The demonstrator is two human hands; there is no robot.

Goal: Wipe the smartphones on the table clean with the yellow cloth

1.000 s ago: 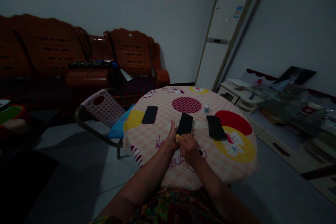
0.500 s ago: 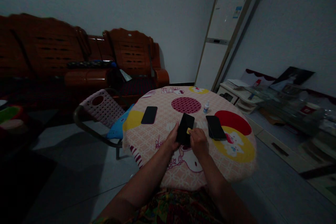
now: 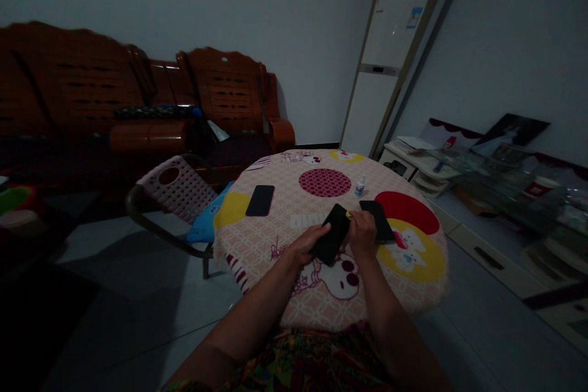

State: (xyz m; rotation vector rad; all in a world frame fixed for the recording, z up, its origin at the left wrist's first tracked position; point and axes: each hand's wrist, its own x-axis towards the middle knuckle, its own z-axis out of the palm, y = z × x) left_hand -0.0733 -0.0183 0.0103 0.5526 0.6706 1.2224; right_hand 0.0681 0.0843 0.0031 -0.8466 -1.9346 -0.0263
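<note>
My left hand point(image 3: 305, 245) is closed around the lower left side of a black smartphone point(image 3: 333, 237), its thumb along the edge. The phone is tilted above the tablecloth point(image 3: 285, 282), dark screen facing up. At its upper right edge my right hand point(image 3: 362, 234) pinches a small yellow sponge-like piece point(image 3: 348, 215); whether it touches the phone I cannot tell. A second dark phone point(image 3: 382, 220) lies just right of that hand, partly covered by it. Farther left lies another phone point(image 3: 260, 200), screen dark. A small clear bottle with a white cap point(image 3: 361, 186) stands upright beyond my right hand.
A woven-back chair point(image 3: 174, 187) with a blue cushion point(image 3: 204, 223) stands against the table's left side. Wooden sofas point(image 3: 220, 95) line the back wall. A tall white air conditioner point(image 3: 367, 104) and a low cabinet with a glass top point(image 3: 487, 174) are at the right.
My right hand and the yellow piece moved right and up, from over the screen to the phone's upper right edge. The held phone turned clockwise and shifted slightly right.
</note>
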